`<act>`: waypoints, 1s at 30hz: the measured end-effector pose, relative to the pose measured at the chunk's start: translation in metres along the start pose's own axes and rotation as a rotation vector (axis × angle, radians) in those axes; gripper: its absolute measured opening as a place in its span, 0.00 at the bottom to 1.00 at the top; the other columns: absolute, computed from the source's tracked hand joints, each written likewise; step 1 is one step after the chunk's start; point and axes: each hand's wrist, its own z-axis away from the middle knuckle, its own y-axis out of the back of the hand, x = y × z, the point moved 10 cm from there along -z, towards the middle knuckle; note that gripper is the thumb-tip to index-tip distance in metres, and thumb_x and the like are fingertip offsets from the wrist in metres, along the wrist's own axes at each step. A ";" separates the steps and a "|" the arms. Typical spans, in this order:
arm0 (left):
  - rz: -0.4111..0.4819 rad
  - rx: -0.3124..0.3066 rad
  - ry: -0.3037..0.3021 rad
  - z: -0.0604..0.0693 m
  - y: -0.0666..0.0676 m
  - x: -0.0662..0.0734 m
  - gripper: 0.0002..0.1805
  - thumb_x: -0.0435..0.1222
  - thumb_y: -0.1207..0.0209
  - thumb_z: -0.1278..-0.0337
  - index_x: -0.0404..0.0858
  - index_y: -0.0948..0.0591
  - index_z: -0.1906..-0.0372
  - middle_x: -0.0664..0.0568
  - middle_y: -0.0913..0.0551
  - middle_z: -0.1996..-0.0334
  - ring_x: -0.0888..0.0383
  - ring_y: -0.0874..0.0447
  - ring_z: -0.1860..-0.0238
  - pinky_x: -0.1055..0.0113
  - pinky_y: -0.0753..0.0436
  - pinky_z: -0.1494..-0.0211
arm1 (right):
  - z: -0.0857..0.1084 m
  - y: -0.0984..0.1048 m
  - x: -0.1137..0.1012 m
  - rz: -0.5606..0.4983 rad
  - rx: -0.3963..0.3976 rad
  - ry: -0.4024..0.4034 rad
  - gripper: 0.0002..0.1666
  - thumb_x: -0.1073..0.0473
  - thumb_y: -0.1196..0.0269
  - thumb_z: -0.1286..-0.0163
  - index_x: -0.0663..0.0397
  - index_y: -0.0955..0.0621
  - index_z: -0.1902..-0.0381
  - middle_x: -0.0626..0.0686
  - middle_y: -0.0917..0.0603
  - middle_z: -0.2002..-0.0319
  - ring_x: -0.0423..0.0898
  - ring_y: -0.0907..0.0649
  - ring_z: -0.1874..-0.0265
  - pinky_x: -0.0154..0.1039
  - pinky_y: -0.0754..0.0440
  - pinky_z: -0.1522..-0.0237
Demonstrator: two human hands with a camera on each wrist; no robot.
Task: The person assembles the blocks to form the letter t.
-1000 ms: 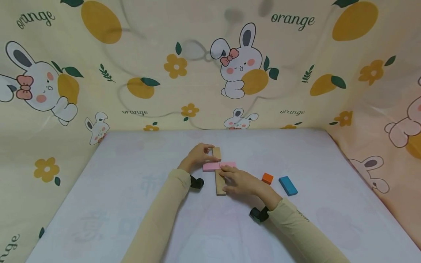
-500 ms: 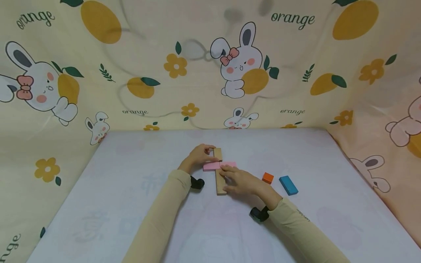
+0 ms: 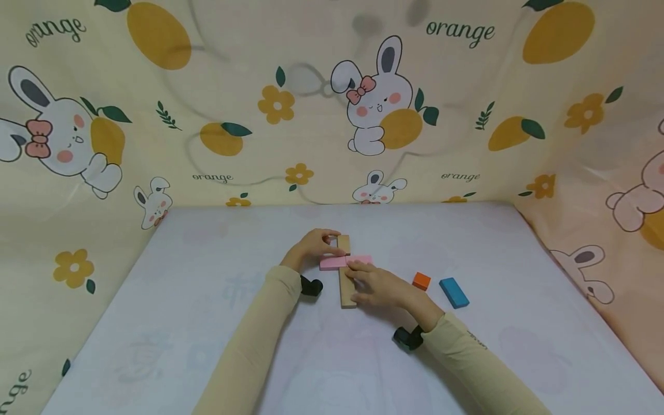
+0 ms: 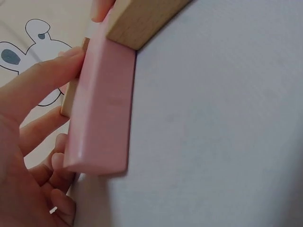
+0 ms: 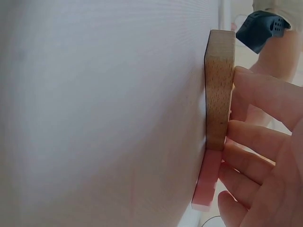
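My left hand (image 3: 313, 245) pinches the far plain wooden block (image 3: 343, 245) between thumb and fingers. In the left wrist view this block is mostly hidden behind a pink block (image 4: 106, 104). Two pink blocks lie end to end crosswise, the left pink block (image 3: 332, 263) and the right pink block (image 3: 363, 259). A longer wooden block (image 3: 346, 291) reaches from them toward the person. Fairly straight fingers of my right hand (image 3: 381, 286) rest on this near wooden block and at the pink blocks' joint. In the right wrist view, the wooden block (image 5: 219, 94) adjoins pink.
An orange block (image 3: 422, 281) lies just right of the right hand, with a blue block (image 3: 454, 293) farther right. All stand on a white-covered table (image 3: 207, 328). A patterned cloth (image 3: 311, 132) rises behind and at both sides. Each wrist carries a black camera (image 3: 408, 338).
The far wooden block has shifted slightly right and nearer to the pink blocks, with the left hand on it. The right hand stays in place.
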 end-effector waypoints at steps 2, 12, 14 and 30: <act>0.008 -0.005 0.004 0.000 0.000 -0.001 0.35 0.49 0.31 0.51 0.45 0.25 0.35 0.46 0.24 0.54 0.55 0.30 0.54 0.66 0.30 0.51 | 0.000 0.000 0.000 -0.005 -0.004 -0.005 0.37 0.49 0.38 0.33 0.56 0.33 0.30 0.57 0.40 0.25 0.57 0.38 0.25 0.58 0.35 0.30; 0.024 -0.009 -0.001 0.001 -0.001 -0.002 0.34 0.48 0.30 0.52 0.44 0.24 0.37 0.52 0.29 0.63 0.58 0.32 0.59 0.69 0.34 0.57 | 0.001 0.001 -0.004 0.012 0.013 0.024 0.36 0.49 0.37 0.34 0.58 0.31 0.32 0.59 0.38 0.26 0.58 0.36 0.27 0.57 0.33 0.31; 0.027 -0.006 -0.009 0.000 -0.001 0.000 0.34 0.47 0.31 0.52 0.43 0.24 0.37 0.53 0.30 0.65 0.58 0.32 0.60 0.70 0.35 0.59 | 0.001 0.003 -0.004 0.013 0.023 0.037 0.36 0.50 0.37 0.34 0.60 0.30 0.33 0.60 0.37 0.27 0.59 0.35 0.27 0.58 0.33 0.31; 0.040 -0.008 -0.018 0.001 -0.001 0.001 0.31 0.45 0.32 0.49 0.42 0.24 0.38 0.53 0.31 0.66 0.59 0.33 0.61 0.70 0.36 0.59 | 0.000 0.002 -0.002 0.009 0.019 0.029 0.36 0.49 0.36 0.34 0.59 0.30 0.32 0.60 0.37 0.26 0.59 0.35 0.27 0.58 0.32 0.31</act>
